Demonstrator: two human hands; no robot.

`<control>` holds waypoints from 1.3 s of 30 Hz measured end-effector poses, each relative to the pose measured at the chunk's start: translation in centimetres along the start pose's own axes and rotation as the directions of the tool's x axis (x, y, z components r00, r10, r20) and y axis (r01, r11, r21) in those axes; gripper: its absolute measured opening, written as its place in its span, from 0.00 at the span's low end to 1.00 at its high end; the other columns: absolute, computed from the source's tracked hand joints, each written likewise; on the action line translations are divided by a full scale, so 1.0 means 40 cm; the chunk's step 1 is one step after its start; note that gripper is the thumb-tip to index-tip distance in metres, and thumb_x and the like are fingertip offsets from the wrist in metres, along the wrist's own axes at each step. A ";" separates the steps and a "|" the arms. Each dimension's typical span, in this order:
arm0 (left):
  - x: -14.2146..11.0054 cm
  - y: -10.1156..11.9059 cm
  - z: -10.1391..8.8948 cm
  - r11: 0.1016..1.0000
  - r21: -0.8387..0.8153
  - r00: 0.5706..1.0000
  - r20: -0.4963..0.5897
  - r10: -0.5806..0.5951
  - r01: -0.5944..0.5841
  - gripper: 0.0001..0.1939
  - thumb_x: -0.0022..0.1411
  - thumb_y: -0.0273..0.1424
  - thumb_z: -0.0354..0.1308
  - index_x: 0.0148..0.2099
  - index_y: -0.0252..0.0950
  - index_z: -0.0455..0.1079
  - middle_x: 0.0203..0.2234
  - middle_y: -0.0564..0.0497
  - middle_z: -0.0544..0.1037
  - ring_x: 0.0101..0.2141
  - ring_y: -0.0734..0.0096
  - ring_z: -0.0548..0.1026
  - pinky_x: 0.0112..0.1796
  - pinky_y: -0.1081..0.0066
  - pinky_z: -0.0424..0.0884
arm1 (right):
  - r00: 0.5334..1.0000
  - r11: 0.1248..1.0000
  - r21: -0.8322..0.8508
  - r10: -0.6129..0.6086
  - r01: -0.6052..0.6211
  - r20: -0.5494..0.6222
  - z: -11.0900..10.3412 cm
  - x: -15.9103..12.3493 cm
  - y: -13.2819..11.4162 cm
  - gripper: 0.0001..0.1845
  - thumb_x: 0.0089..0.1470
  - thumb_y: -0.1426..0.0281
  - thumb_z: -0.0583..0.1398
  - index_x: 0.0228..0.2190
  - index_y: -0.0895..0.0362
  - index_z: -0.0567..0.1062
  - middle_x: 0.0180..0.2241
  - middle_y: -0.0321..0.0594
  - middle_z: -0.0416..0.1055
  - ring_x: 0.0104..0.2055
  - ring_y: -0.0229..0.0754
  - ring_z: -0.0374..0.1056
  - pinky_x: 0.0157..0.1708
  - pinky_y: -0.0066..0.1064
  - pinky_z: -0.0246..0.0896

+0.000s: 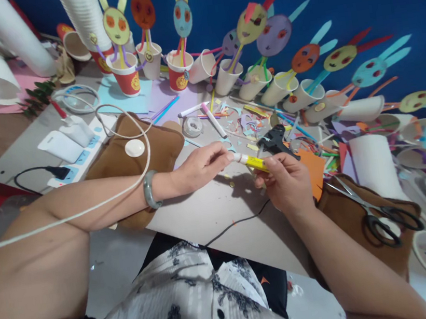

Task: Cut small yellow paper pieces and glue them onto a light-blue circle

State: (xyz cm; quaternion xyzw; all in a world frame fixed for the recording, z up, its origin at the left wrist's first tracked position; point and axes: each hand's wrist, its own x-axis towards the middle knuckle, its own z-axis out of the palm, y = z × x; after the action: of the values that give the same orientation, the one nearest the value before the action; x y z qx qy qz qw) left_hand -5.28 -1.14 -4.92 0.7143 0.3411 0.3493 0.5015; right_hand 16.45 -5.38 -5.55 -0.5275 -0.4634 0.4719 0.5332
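My right hand [287,184] grips a yellow marker-like tube [256,163] with a white end that points left. My left hand [202,167], with a bangle on the wrist, has its fingertips closed at that white end. Whether a small piece sits between those fingertips I cannot make out. Just behind my right hand lies a black glue gun [276,140]. A white marker with a pink cap [213,120] lies beyond my left hand, near a roll of clear tape [192,126].
Paper cups [123,77] with rabbit-faced figures line the blue wall. Paper scraps [247,123] litter the table. Scissors [375,211] lie on a brown pad at right. A power strip [80,161] stands at left; a white cable [96,200] crosses over my left arm.
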 end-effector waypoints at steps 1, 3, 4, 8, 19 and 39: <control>0.000 0.001 -0.001 1.000 0.008 1.000 -0.008 0.016 -0.016 0.14 0.67 0.40 0.53 0.35 0.35 0.66 0.25 0.55 0.68 0.27 0.78 0.63 0.29 0.75 0.60 | 1.000 1.000 -0.008 -0.011 0.011 -0.001 -0.001 -0.001 0.002 0.22 0.46 0.53 0.71 0.24 0.55 0.70 0.19 0.31 0.74 0.14 0.34 0.66 0.15 0.25 0.61; 0.001 0.002 -0.002 0.999 0.015 0.999 -0.018 0.044 -0.044 0.13 0.65 0.40 0.56 0.36 0.34 0.67 0.27 0.55 0.70 0.28 0.78 0.65 0.31 0.75 0.61 | 0.999 0.999 -0.024 -0.034 0.034 -0.003 -0.004 -0.003 0.006 0.20 0.46 0.54 0.71 0.25 0.55 0.72 0.20 0.32 0.74 0.15 0.34 0.66 0.15 0.25 0.61; 0.001 0.002 -0.003 0.998 0.015 0.998 -0.021 0.056 -0.056 0.13 0.65 0.40 0.56 0.36 0.34 0.67 0.28 0.54 0.71 0.29 0.77 0.65 0.31 0.75 0.62 | 0.999 0.999 -0.028 -0.044 0.044 -0.003 -0.006 -0.004 0.008 0.19 0.47 0.55 0.71 0.26 0.55 0.73 0.20 0.32 0.75 0.15 0.34 0.67 0.16 0.25 0.61; 0.001 -0.001 -0.003 0.996 0.015 0.995 -0.049 0.090 -0.090 0.12 0.64 0.38 0.56 0.35 0.34 0.67 0.27 0.54 0.71 0.29 0.76 0.66 0.32 0.74 0.62 | 0.998 0.998 -0.023 -0.065 0.065 -0.005 -0.011 -0.004 0.014 0.18 0.45 0.56 0.72 0.29 0.55 0.76 0.21 0.32 0.75 0.16 0.34 0.68 0.17 0.26 0.63; 0.000 0.001 0.003 0.998 0.005 0.998 0.003 0.070 -0.070 0.11 0.65 0.37 0.55 0.33 0.35 0.66 0.26 0.54 0.71 0.29 0.76 0.65 0.32 0.74 0.62 | 0.995 0.994 -0.028 -0.103 0.103 0.020 -0.015 -0.005 0.026 0.17 0.43 0.59 0.74 0.31 0.54 0.77 0.30 0.34 0.77 0.22 0.35 0.72 0.25 0.30 0.71; -0.004 0.024 0.012 0.869 -0.366 0.901 0.395 -0.178 0.332 0.08 0.66 0.31 0.52 0.34 0.34 0.61 0.26 0.55 0.72 0.25 0.82 0.70 0.26 0.78 0.65 | 0.799 0.627 -0.501 -0.404 0.597 0.446 0.009 -0.037 -0.012 0.09 0.59 0.68 0.61 0.42 0.51 0.79 0.32 0.40 0.77 0.33 0.43 0.72 0.34 0.35 0.67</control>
State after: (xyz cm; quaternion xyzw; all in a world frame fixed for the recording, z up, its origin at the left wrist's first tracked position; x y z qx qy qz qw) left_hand -4.85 -1.77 -4.13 0.5859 0.2550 0.2124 0.7393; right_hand 15.93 -6.81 -5.04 -0.4446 -0.7936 0.1957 0.3663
